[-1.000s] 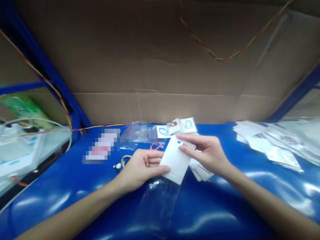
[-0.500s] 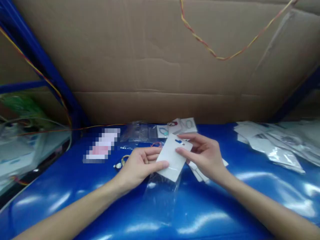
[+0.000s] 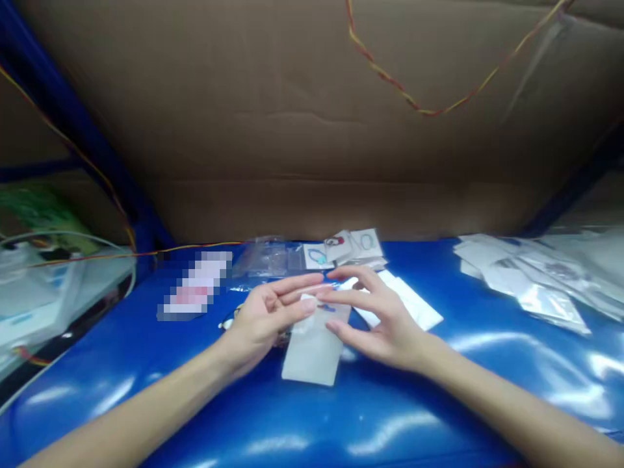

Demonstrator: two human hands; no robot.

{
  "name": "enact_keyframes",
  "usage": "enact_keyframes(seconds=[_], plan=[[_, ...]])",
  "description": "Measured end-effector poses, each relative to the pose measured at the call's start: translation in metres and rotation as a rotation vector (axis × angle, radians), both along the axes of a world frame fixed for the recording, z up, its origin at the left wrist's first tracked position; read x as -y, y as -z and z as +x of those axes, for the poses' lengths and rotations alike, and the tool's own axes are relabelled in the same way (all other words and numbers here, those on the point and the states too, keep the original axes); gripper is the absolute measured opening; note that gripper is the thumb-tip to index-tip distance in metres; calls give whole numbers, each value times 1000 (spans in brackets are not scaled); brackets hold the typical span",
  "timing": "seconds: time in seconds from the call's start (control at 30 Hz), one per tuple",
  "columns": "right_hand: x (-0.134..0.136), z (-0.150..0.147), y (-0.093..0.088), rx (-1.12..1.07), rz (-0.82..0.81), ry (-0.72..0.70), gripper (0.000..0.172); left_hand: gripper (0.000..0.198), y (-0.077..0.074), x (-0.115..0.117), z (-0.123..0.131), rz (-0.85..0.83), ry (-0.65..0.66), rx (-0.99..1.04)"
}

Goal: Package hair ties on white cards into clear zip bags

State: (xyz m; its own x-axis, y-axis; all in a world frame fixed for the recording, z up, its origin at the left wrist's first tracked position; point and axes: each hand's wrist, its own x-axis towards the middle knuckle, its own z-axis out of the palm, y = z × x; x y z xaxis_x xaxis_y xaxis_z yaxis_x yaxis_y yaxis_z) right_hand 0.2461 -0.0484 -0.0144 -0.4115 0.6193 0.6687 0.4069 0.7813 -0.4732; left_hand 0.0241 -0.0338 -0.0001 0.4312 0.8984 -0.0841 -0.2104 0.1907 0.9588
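A white card (image 3: 312, 356) with a small blue mark near its top hangs low between my hands, tilted. It looks hazy, as if behind clear plastic, though I cannot make out the plastic's edges. My left hand (image 3: 266, 318) pinches the card's upper end, thumb in front and fingers stretched behind. My right hand (image 3: 390, 322) is at the card's right side with fingers apart; its thumb tip meets the card's edge and its index fingertip is by the top. Behind my right hand lies a fan of white cards (image 3: 414, 302). Left of the card, a small corded item (image 3: 227, 323) is partly covered.
Clear plastic bags (image 3: 266, 257) and packed cards with bracelets (image 3: 365, 242) lie at the back of the blue tabletop (image 3: 380, 416). A pile of bagged cards (image 3: 526, 276) is at right. A blurred-out pink and white item (image 3: 197, 286) lies left. Cardboard (image 3: 312, 130) walls the back.
The card has moved down and left and stands more upright, its top now at my fingers. My right hand has come off the card's face and its fingers have spread.
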Motion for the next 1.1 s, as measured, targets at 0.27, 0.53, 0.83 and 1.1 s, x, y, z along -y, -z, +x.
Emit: enact_keyframes(seconds=[0.27,0.53,0.83,1.1], plan=[[1,1,-3,-6,-124,-22,38,52,-1,-2,-2,34,51,101],[-5,-4,-4,-156,-224,20,6,70,5,0,-3,264,44,-34],[-6,-3,-5,-218,-358,81,8,46,13,6,-10,748,-39,-447],[-9,-1,0,-231,-270,-17,7,26,9,0,-9,836,-84,-591]])
